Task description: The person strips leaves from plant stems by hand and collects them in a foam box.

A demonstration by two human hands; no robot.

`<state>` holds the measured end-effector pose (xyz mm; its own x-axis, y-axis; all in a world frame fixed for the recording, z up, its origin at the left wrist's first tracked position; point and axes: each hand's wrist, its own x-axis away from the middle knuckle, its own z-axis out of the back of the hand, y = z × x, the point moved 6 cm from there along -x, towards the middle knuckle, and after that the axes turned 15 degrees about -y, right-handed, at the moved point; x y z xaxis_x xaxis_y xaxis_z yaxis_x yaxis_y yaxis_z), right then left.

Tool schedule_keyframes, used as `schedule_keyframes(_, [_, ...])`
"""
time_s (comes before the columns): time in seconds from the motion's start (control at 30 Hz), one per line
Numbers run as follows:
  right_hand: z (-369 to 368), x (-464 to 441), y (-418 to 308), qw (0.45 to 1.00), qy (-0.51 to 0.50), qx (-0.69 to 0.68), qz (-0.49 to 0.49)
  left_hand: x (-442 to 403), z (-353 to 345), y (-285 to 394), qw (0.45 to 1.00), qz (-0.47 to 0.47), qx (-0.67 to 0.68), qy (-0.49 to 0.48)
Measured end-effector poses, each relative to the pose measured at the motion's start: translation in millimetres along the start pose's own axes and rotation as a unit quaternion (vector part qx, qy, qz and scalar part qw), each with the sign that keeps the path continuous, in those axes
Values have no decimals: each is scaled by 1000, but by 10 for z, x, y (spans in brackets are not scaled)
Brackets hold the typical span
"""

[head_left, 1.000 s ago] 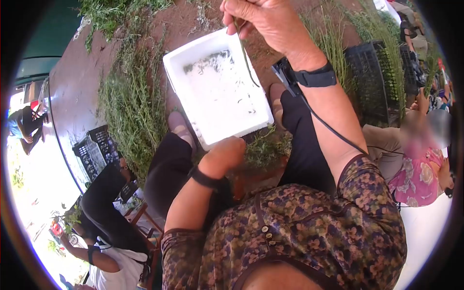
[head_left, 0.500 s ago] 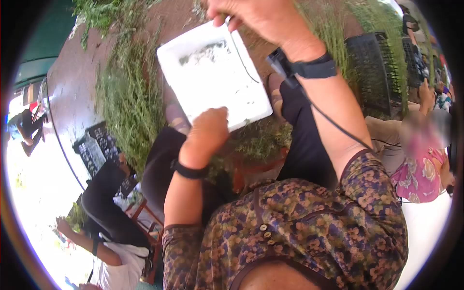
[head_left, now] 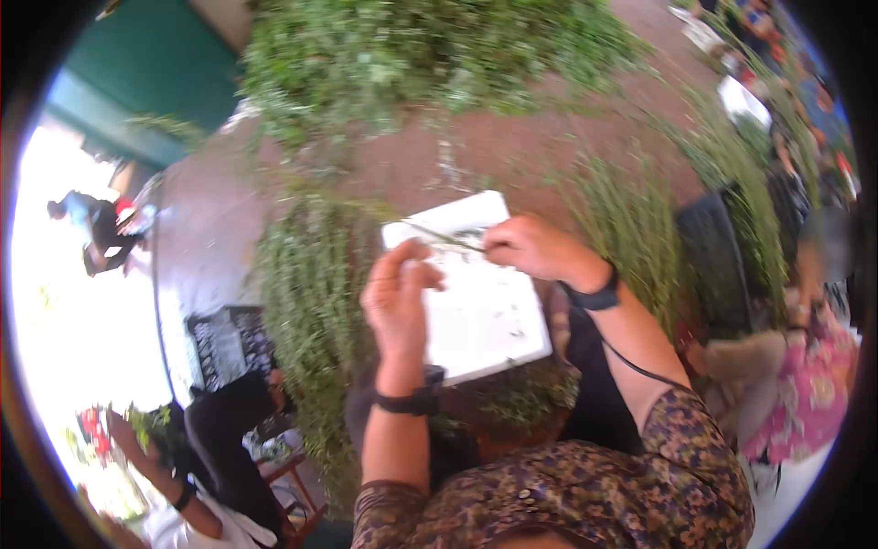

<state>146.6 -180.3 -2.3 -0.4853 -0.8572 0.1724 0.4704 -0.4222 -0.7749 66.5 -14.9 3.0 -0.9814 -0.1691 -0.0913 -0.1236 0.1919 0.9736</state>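
My right hand (head_left: pixel 540 249) is closed in a pinch on the end of a thin green plant stem (head_left: pixel 444 236), which runs leftward over a white foam box (head_left: pixel 540 352). Just below the stem, my left hand (head_left: pixel 398 297) has its fingers bent and a gap between thumb and fingertips, with nothing visible in it. The box rests at my knees, with small dark green bits scattered on its white bottom. Both wrists wear black bands.
Long green stalks (head_left: pixel 311 302) lie to the left, more stalks (head_left: pixel 626 229) to the right. A big leafy heap (head_left: pixel 430 55) covers the floor ahead. Black crates (head_left: pixel 718 261) stand on the right. People sit close by on both sides, one in a pink floral top (head_left: pixel 814 393).
My right hand has come down from above the box with the stem. My left hand has lifted off the box's near edge and loosened. The view has tilted up, showing the leafy heap.
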Motion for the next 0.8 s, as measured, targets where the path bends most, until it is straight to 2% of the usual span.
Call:
schedule_keyframes(0.07, [30, 30, -32, 1000, 23, -6, 1, -23, 44, -81, 998, -3, 66, -2])
schedule_keyframes(0.17, [42, 52, -45, 997, -7, -50, -58, -42, 61, -39, 994, -27, 108, 3])
schedule_keyframes(0.27, [17, 69, -44, 995, -26, -49, -78, -56, 102, -51, 991, -20, 129, 13])
schedule_keyframes(0.4, [-4, 66, -30, 994, -50, -45, -88, -43, 124, -68, 989, -7, 146, 10])
schedule_keyframes(0.5, [-66, 40, -138, 996, -25, -67, -44, -30, 85, -113, 989, 5, 150, -1])
schedule_keyframes(0.6, [-206, -26, -193, 962, -116, -223, -110, -8, -13, -120, 989, 21, 144, -31])
schedule_keyframes(0.73, [-141, -34, -212, 982, -56, -174, -57, -12, -30, -101, 988, 17, 142, -51])
schedule_keyframes(0.8, [-125, -27, -212, 982, -58, -167, -58, -15, -35, -72, 986, 14, 157, -50])
